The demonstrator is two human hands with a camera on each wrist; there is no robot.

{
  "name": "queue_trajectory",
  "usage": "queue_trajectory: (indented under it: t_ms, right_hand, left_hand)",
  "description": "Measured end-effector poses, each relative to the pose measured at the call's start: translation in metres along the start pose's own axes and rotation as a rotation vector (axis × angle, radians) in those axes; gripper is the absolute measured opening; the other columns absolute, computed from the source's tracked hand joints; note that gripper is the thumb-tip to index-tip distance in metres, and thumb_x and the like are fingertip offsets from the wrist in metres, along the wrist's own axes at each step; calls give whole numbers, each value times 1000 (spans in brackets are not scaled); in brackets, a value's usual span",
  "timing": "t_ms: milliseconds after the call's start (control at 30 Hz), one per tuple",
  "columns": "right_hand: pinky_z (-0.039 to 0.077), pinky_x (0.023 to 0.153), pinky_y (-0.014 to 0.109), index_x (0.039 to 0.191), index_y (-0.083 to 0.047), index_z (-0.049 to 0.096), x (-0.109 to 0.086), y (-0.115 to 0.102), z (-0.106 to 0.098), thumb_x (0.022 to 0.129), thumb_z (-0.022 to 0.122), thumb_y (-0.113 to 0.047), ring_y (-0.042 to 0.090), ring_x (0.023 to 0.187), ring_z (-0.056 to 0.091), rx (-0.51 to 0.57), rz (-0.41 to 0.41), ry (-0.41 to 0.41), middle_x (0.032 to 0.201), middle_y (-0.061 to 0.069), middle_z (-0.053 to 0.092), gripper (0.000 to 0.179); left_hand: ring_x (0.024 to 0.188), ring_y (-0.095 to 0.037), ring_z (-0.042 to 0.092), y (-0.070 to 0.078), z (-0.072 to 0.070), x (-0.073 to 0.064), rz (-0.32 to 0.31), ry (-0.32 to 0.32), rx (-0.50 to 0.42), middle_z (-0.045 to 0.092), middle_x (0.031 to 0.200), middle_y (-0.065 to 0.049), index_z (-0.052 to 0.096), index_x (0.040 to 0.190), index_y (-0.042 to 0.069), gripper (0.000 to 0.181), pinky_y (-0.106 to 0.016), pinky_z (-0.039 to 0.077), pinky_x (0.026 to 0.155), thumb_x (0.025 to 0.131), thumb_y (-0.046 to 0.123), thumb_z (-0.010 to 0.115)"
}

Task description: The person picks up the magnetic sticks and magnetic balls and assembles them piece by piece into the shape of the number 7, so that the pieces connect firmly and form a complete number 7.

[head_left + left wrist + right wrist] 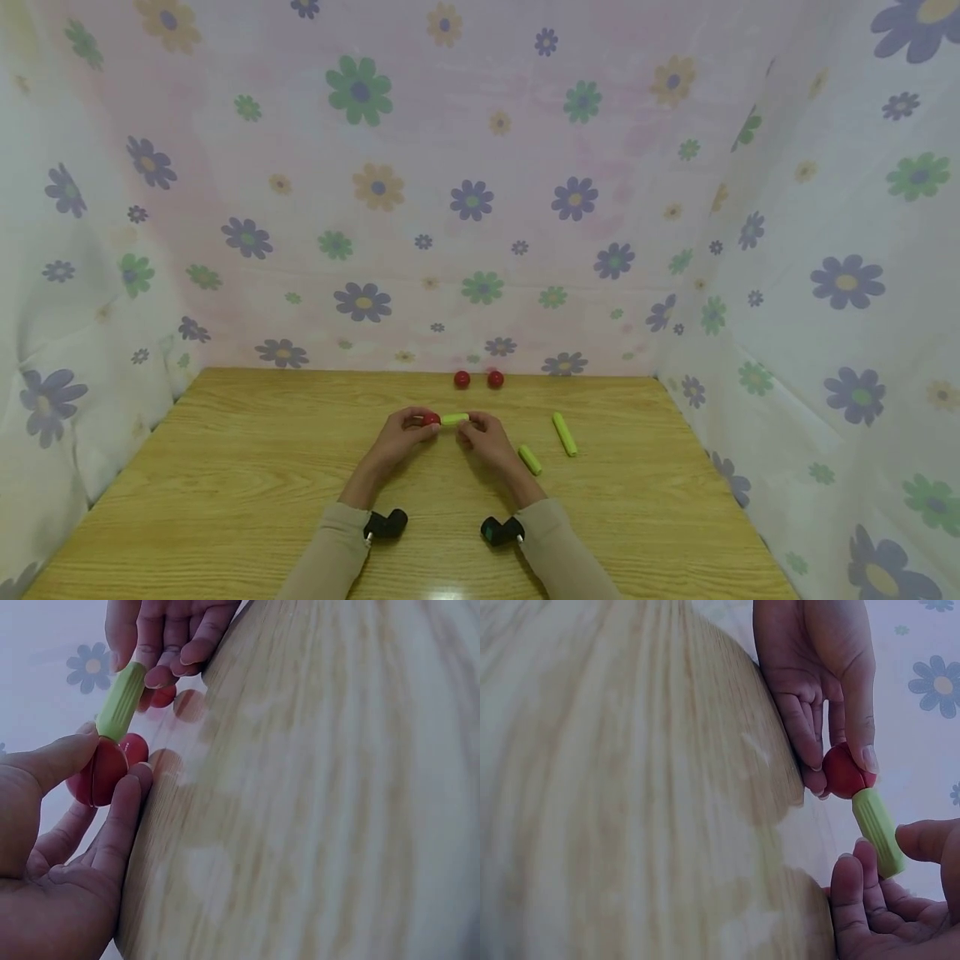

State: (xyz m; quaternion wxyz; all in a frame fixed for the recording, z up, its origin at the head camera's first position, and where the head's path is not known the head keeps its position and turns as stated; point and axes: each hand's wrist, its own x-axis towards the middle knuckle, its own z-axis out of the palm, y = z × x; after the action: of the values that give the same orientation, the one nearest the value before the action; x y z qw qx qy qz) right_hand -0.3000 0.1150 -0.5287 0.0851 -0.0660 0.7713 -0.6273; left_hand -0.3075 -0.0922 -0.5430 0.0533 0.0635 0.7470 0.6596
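A glossy red ball [100, 774] with a seam is pinched between the thumb and fingers of my left hand [402, 433]. My right hand [486, 437] holds a ridged lime-green stick [877, 831] by its far end. In both wrist views the stick's other end meets the ball; whether it goes into a hole there is hidden. Both hands are raised over the middle of the wooden table [247, 467].
Two more red balls, one left [462, 380] and one right [496, 379], sit at the table's back edge. A short green stick [529, 460] and a longer green stick [565, 434] lie to the right of my right hand. Flowered cloth [480, 167] walls the back and sides.
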Motion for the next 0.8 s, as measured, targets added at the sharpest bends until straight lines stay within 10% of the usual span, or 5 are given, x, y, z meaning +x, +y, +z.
queue_trajectory:
  t_ms: [800]
  right_hand:
    - [56,72,27,130,12,59,-2,-3,-7,113,43,-23,13,81,65,-14,13,-12,102,17,70,42]
  left_hand:
    - [98,-23,70,4,4,1,-26,62,-41,71,113,-21,68,122,-7,34,-36,59,84,97,14,74]
